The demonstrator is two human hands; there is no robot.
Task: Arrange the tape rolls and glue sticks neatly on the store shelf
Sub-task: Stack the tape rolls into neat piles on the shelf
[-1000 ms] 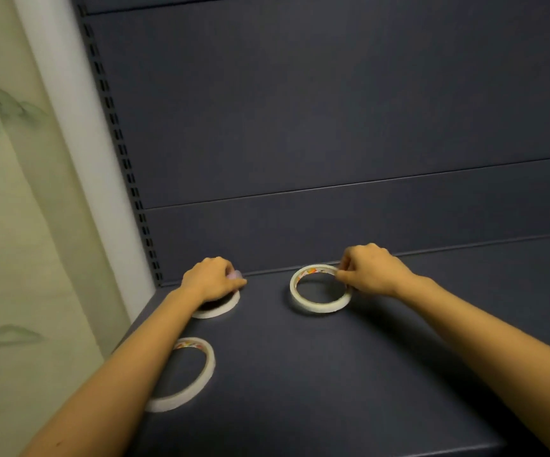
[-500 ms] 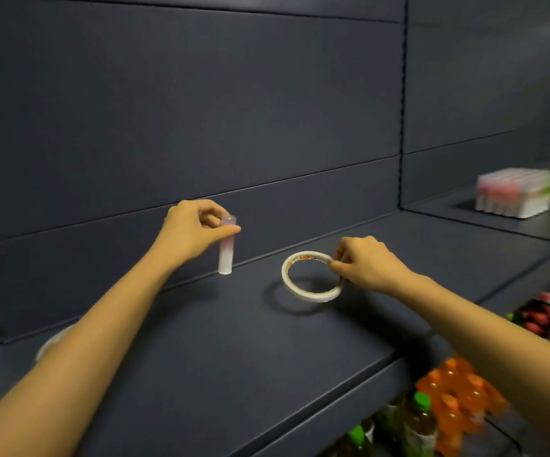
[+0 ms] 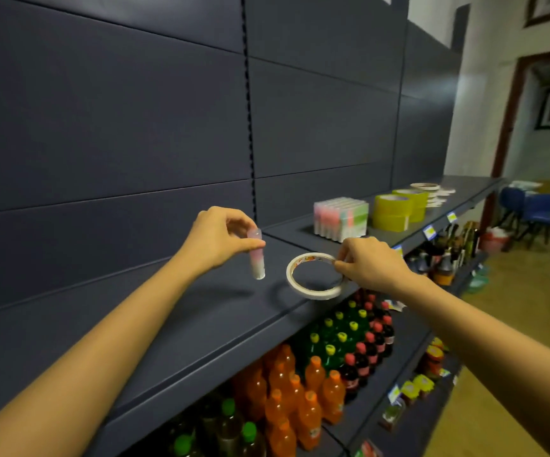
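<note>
My left hand (image 3: 219, 237) pinches the top of a small pink-and-white glue stick (image 3: 256, 254), which hangs upright above the dark shelf (image 3: 181, 328). My right hand (image 3: 370, 262) pinches the right rim of a thin white tape roll (image 3: 313, 275), held just above the shelf near its front edge. Farther right along the shelf stand a pack of pastel glue sticks (image 3: 340, 218), two stacks of yellow tape rolls (image 3: 397, 211) and some flat white tape rolls (image 3: 430, 189).
Below the shelf, orange, green and dark soda bottles (image 3: 316, 374) fill the lower shelves. The dark back panel (image 3: 135, 127) rises behind the shelf. An aisle floor (image 3: 514, 324) and blue chairs (image 3: 540, 212) lie to the right.
The view has swung right along the shelf. Both hands have moved right with it, carrying the glue stick and the tape roll lifted off the shelf surface.
</note>
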